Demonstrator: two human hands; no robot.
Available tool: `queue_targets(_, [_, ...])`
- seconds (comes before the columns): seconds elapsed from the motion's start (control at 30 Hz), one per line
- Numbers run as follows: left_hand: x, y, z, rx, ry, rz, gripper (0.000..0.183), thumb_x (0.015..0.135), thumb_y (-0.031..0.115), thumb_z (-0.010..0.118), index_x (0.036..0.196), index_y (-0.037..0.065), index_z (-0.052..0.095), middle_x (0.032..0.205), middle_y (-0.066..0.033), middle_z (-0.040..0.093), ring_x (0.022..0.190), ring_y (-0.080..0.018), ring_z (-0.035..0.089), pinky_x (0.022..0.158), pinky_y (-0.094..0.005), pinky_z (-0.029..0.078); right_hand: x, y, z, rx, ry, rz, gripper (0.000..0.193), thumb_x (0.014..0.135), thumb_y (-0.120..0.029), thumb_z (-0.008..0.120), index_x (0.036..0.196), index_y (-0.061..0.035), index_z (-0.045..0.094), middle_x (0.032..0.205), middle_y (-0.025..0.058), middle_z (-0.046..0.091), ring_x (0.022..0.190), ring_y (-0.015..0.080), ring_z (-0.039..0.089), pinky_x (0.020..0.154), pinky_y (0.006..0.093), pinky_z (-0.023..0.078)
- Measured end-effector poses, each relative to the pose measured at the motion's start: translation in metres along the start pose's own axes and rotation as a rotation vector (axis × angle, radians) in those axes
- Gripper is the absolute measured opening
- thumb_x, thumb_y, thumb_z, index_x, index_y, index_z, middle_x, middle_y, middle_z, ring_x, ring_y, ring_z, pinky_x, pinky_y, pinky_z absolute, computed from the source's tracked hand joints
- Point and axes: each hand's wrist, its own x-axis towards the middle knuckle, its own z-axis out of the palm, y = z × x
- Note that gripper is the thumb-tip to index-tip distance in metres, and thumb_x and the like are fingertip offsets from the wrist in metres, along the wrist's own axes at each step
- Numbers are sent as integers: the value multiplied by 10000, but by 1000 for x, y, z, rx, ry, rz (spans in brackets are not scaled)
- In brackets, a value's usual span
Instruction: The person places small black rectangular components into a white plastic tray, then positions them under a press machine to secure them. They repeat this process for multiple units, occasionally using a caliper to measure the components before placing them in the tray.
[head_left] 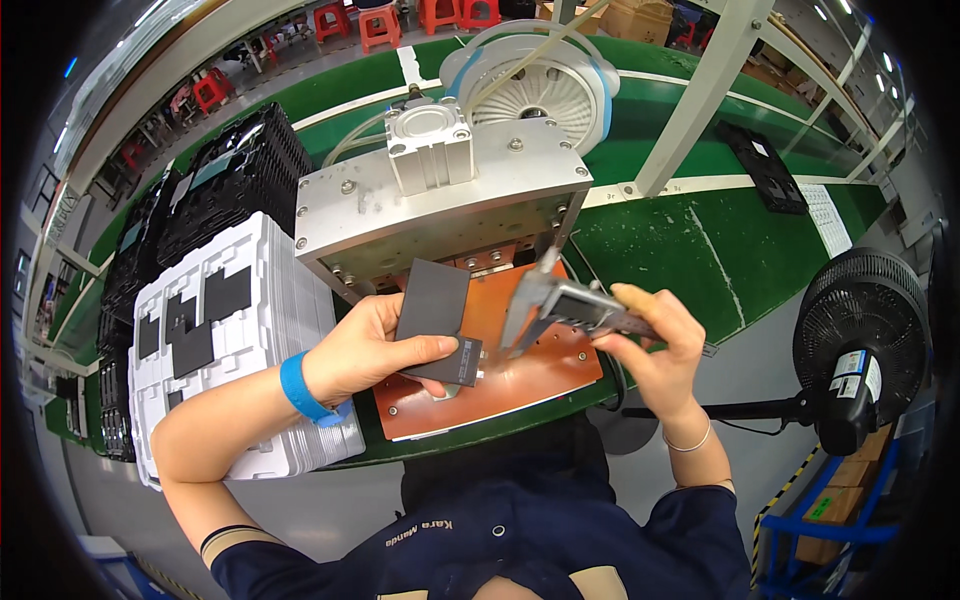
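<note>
My left hand (362,345) grips a flat black L-shaped battery cell (435,300), thumb on top and fingers partly hidden beneath. Small metal tabs show at the cell's lower right side. In my right hand (665,345) is a digital caliper (575,305), its jaws pointing left, a little apart from the cell. The caliper's display cannot be read. Both hands are over an orange-brown plate (500,405) in front of a metal press fixture (440,215) with a square cylinder on top.
Left of the fixture stands a stack of white trays (255,350) with several black cells (228,293) on top. Stacked black trays (245,170) are behind it. A white fan (540,95) is at the back, a black fan (860,330) at the right. A post (705,100) rises from the green bench (650,250).
</note>
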Motion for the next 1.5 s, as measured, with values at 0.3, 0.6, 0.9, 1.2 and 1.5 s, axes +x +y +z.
queue_targets(0.3, [1, -3, -1, -5, -34, 16, 335, 906, 99, 655, 1199, -40, 571, 1008, -124, 684, 837, -187, 690, 646, -295, 604, 3, -8, 6, -27, -11, -86, 471, 625, -149, 861, 1067, -57, 728, 726, 48, 630, 581, 141, 566, 515, 262, 426])
queue_targets(0.6, [-1, 2, -1, -4, -53, 7, 310, 913, 127, 659, 1165, -37, 586, 1018, -108, 675, 859, -172, 675, 666, -304, 606, 4, -4, 12, -13, 11, -125, 468, 619, -152, 861, 1059, -60, 728, 721, 51, 642, 580, 142, 575, 517, 260, 437])
queue_targets(0.9, [0, 2, -2, 20, -43, 6, 311, 911, 129, 663, 1158, -41, 580, 1009, -112, 671, 850, -176, 675, 653, -299, 603, 4, -5, 12, -34, 17, -153, 476, 609, -140, 860, 1057, -51, 723, 714, 46, 652, 589, 144, 584, 517, 259, 439])
queue_targets(1.2, [-2, 5, -1, 26, -26, 2, 321, 909, 134, 669, 1161, -45, 579, 1042, -114, 666, 846, -166, 671, 657, -296, 606, -1, -9, 10, -22, -16, -169, 471, 615, -151, 856, 1052, -39, 720, 726, 48, 661, 590, 143, 587, 519, 261, 449])
queue_targets(1.5, [2, 5, 1, 31, -21, -4, 328, 912, 131, 663, 1180, -37, 578, 1052, -109, 664, 861, -167, 673, 671, -299, 613, -1, -7, 10, -23, -5, -177, 460, 614, -160, 858, 1034, -31, 724, 720, 45, 652, 583, 147, 579, 516, 261, 450])
